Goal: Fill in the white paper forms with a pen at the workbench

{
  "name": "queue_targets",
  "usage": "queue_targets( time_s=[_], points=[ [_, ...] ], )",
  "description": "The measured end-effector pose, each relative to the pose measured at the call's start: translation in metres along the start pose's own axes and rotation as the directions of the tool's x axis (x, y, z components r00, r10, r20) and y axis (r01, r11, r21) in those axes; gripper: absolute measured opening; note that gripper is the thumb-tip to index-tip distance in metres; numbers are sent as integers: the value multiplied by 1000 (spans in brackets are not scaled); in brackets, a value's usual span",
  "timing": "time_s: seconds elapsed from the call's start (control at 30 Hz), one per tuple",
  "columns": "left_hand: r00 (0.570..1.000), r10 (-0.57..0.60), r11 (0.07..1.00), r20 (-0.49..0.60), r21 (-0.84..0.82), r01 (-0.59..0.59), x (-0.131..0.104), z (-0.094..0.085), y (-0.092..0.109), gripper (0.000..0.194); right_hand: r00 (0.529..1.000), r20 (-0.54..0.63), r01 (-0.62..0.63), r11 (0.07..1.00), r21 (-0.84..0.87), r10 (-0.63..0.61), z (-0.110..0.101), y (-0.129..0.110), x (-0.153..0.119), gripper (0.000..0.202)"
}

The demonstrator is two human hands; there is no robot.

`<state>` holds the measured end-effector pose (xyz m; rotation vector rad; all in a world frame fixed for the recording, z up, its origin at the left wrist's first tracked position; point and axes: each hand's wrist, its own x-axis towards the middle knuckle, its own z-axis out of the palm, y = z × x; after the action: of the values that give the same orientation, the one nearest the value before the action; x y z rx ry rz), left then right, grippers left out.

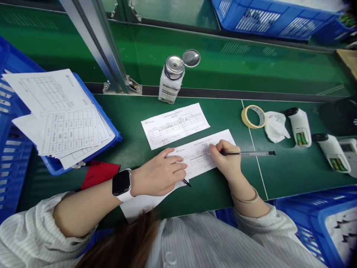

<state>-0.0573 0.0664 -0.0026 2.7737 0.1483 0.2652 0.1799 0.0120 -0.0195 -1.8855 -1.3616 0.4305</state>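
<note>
My right hand (227, 158) is closed around a clear-barrelled pen (251, 153), its tip side hidden by my fingers at a printed form (199, 169) with a table and handwriting. My left hand (161, 173) lies flat with fingers stretched over the left part of that form. A black pen cap (186, 182) pokes out under its fingertips. Just beyond lies a second filled-in form (174, 124). Another white sheet (136, 206) is partly covered by my left wrist and forearm.
On the left, a blue bin (118, 137) bears a stack of printed sheets (72, 130), beside a red card (99, 175). A pump bottle (170, 83) stands behind the forms. To the right lie a tape roll (244, 119), crumpled tissue (276, 126) and two white handheld devices (299, 124) with batteries showing.
</note>
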Motion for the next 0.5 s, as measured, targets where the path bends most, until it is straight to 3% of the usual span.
queue_targets(
  time_s=[0.23, 0.5],
  points=[
    [1000, -9, 1000, 12, -19, 9, 1, -1, 1, 10, 999, -30, -25, 998, 57, 26, -4, 0, 2, 36],
    [1000, -6, 1000, 26, -10, 6, 1, -1, 1, 11, 1000, -13, -8, 1000, 8, 9, -4, -1, 4, 36]
  ],
)
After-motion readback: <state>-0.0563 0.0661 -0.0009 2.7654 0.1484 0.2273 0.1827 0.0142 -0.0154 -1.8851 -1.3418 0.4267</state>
